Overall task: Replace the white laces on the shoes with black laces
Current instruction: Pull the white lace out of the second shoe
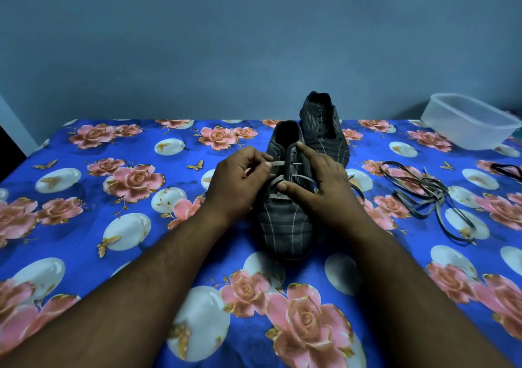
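Left hand (240, 182) pinched the white lace (278, 164) while right hand (319, 181), fingers spread, steadied the near shoe (285, 220); best drawn out eyelet by eyelet, gently.

black lace (507, 169) cut by right edge
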Tool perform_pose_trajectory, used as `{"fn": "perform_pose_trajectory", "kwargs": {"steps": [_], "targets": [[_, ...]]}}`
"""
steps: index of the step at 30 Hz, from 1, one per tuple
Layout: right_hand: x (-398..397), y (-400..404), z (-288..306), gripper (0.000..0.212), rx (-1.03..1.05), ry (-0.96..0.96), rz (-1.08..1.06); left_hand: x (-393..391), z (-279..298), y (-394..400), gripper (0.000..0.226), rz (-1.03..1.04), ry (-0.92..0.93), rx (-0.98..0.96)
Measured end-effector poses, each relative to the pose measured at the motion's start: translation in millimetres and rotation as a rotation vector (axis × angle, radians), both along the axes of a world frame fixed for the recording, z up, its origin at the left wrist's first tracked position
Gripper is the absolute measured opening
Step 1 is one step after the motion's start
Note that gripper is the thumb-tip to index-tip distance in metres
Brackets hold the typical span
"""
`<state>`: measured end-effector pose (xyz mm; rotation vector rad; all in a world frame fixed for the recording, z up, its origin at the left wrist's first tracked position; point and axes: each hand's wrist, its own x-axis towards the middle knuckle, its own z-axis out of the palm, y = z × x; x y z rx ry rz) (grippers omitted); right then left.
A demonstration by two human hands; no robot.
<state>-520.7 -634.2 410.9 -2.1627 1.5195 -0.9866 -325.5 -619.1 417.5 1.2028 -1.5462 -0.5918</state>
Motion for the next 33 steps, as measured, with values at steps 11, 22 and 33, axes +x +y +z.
{"fn": "perform_pose_trajectory", "kwargs": {"steps": [11, 22, 33], "targets": [[-1, 0, 2, 0.086, 0.037, -0.007, 0.010, 2, -3, -6, 0.017, 0.041, 0.227, 0.031], [-6, 3, 4, 0.075, 0.086, -0.026, 0.025, 21, -8, -16, 0.022, 0.303, 0.232, 0.102], [-17, -1, 9, 0.046, 0.231, -0.366, -0.073, 13, -10, -12, 0.043, 0.218, -0.250, 0.046]]}}
